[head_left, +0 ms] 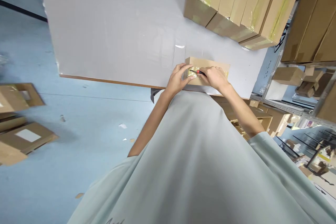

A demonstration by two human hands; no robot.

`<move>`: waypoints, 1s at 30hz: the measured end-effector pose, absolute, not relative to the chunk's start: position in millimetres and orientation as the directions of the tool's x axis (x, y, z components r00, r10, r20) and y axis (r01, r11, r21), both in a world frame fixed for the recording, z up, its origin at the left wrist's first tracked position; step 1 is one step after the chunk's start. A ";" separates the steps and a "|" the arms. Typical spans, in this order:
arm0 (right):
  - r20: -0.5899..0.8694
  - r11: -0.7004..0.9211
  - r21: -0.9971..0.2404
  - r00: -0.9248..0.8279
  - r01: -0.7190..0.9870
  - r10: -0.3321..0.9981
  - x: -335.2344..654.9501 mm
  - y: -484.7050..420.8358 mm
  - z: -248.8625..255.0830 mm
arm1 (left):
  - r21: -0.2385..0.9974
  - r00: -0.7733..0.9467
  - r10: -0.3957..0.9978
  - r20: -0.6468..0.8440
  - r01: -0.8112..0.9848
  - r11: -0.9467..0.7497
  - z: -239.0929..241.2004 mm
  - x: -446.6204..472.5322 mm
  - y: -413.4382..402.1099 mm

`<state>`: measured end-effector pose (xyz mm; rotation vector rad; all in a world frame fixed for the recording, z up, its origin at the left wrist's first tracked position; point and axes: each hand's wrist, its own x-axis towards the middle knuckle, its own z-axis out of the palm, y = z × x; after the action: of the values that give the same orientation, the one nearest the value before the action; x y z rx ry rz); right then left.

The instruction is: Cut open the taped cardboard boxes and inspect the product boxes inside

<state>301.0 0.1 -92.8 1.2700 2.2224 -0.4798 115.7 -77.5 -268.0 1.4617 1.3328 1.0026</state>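
Observation:
A small cardboard box [207, 62] with shiny clear tape on its upper side lies near the front edge of the grey table [112, 24]. My left hand [178, 78] grips its left end, thumb and fingers spread around the corner. In my right hand [216, 77], closed over the box's right half, is a utility knife [198, 72] with a red and black handle. Its thin dark blade points left across the tape, between my two hands. Whether the blade is in the tape I cannot tell. The palm side of my right hand is hidden.
Several taped cartons [236, 7] stand in a row at the table's back right. A white scrap [180, 46] lies behind the small box. Shelving [291, 106] with boxes runs along the right; more cardboard boxes [28, 136] sit on the blue floor at left.

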 end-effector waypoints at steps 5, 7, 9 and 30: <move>-0.630 0.520 -0.005 -0.406 0.854 0.662 292.7 -0.5 -86.0 | 0.963 0.113 0.994 -0.006 0.268 -0.025 -269.8 115.0 -76.7; -0.646 0.528 0.023 -0.390 0.849 0.656 286.6 0.3 -82.2 | 0.962 0.118 0.993 -0.010 0.271 -0.022 -270.1 114.6 -76.2; -0.659 0.531 0.050 -0.372 0.846 0.654 279.7 1.8 -78.4 | 0.961 0.116 0.993 -0.020 0.277 -0.013 -270.3 114.1 -75.8; -0.640 0.413 0.077 -0.273 0.907 0.718 385.4 4.4 -96.4 | 0.950 0.064 0.991 -0.116 0.297 0.092 -261.3 122.9 -80.8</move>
<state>385.4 4.4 -96.4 1.3738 2.0712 -0.4083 122.9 -80.8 -261.3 1.3788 1.4084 0.9150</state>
